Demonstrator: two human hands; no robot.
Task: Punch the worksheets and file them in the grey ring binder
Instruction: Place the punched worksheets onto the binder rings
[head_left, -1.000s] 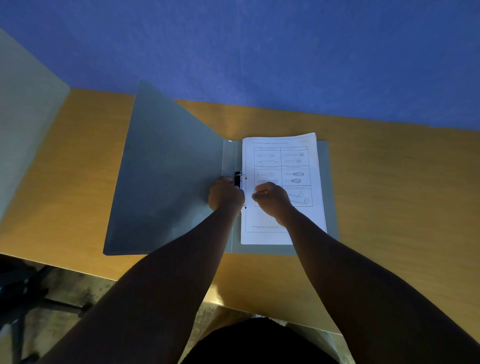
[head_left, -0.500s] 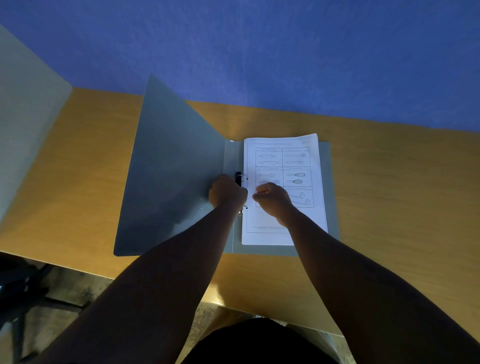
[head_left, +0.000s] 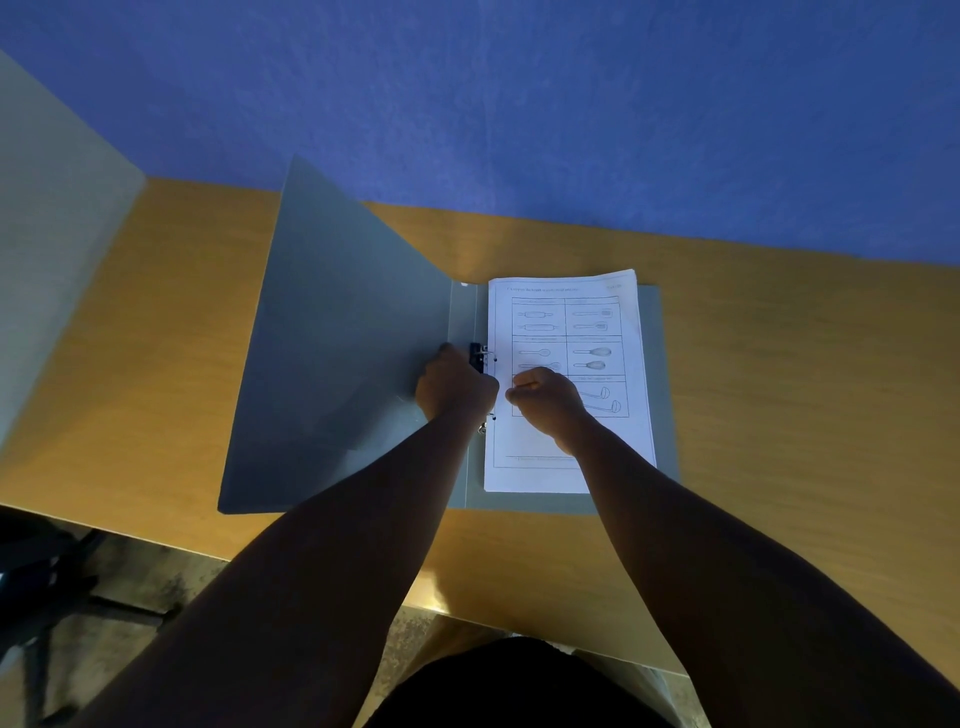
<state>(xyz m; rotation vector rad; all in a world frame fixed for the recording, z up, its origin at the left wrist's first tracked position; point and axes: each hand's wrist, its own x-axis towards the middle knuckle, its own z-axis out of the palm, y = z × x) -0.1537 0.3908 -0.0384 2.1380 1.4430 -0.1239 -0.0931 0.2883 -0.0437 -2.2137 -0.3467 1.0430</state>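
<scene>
Setting: a wooden desk (head_left: 779, 415) against a blue wall (head_left: 571, 104), in dim light, seen from the head camera looking down.
Binder: the grey ring binder (head_left: 337, 364) lies open at mid-desk, its left cover raised at a slant, its right cover flat under the paper.
Worksheets: a white stack of worksheets (head_left: 571, 332) printed with kitchen utensil drawings rests on the binder's right half, its left edge at the ring mechanism (head_left: 480, 356).
Left hand: the left hand (head_left: 456, 387) sits over the binder's spine just beside the black ring mechanism; its fingers are curled under, and what they grip cannot be told.
Right hand: the right hand (head_left: 548, 402) rests on the lower left part of the top sheet, fingers curled and bunched toward the rings; whether they pinch anything cannot be told.
Left edge: a pale panel (head_left: 47, 234) stands upright beside the desk.
</scene>
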